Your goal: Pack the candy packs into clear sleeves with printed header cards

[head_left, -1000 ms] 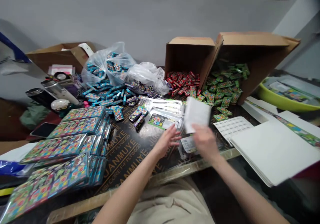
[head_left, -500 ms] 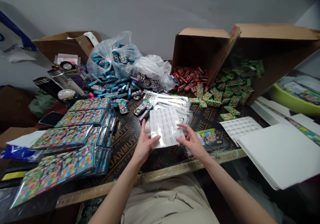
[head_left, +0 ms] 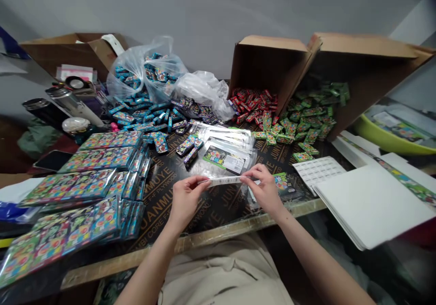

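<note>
Over the front of the dark table, my left hand and my right hand pinch the two ends of a sticker sheet. It shows as a narrow white strip with small printed marks; whether it is folded or seen nearly edge-on I cannot tell. Just behind it lies a clear pouch with a printed card, on a pile of silvery plastic pouches. Several small purple boxes sit left of that pile. Another printed pouch lies partly behind my right hand.
Stacks of packed colourful sets fill the left. Blue boxes, red boxes and green boxes lie in heaps at the back, near open cartons. At right are a sticker sheet, white cards and a yellow-green basin.
The sheet, shown broad and facing me before, has become a narrow strip between my hands, uncovering the pouch behind it. My view has shifted slightly to the right.
</note>
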The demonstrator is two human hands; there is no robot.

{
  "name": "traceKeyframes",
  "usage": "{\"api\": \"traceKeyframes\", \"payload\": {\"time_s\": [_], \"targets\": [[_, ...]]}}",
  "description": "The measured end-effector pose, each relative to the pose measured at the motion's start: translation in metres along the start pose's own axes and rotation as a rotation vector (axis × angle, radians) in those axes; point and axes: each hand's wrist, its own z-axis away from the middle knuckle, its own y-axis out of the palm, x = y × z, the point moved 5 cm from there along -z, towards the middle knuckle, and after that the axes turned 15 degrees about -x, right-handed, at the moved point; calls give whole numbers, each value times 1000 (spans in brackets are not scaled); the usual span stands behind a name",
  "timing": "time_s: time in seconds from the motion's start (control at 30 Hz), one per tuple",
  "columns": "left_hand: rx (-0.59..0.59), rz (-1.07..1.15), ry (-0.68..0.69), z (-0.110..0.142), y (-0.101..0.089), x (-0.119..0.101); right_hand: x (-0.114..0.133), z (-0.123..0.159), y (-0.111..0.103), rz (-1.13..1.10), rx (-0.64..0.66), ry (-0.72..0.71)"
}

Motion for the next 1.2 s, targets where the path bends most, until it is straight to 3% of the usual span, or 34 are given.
{"api": "traceKeyframes", "payload": {"time_s": [0.07, 0.13, 0.27, 0.37, 0.43, 0.53, 0.63, 0.7, 0.8, 0.87, 0.97, 1.03, 1.1, 1.2], "targets": [[-25, -137, 185, -1, -9, -20, 13, -2, -5, 42, 32, -76], [33, -174, 227, -3, -12, -28, 12, -2, -1, -22, 164, 13], [273, -69, -57, -9, 3, -8, -10, -2, 18, -220, 380, 266], [334, -38, -144, -12, 16, 8, -28, -4, 35, -269, 529, 356], [337, -48, -147, -15, 23, 16, -36, -9, 40, -199, 547, 309], [307, -75, -131, -20, 34, 26, -38, -21, 48, -38, 554, 109], [303, -87, -118, -23, 47, 38, -34, -27, 61, 86, 704, -74], [290, -93, -134, -26, 52, 50, -36, -35, 61, 188, 738, -203], [218, -106, -177, -33, 49, 70, -55, -54, 37, 444, 577, -338], [173, -110, -207, -38, 41, 82, -84, -62, 10, 678, 508, -306], [137, -101, -258, -42, 26, 94, -129, -59, -27, 925, 556, -211], [122, -86, -290, -44, 21, 98, -146, -53, -45, 872, 567, -159], [113, -67, -316, -47, 21, 100, -153, -53, -60, 656, 575, -52], [117, -36, -348, -52, 37, 99, -144, -71, -87, 270, 442, 127]]}}
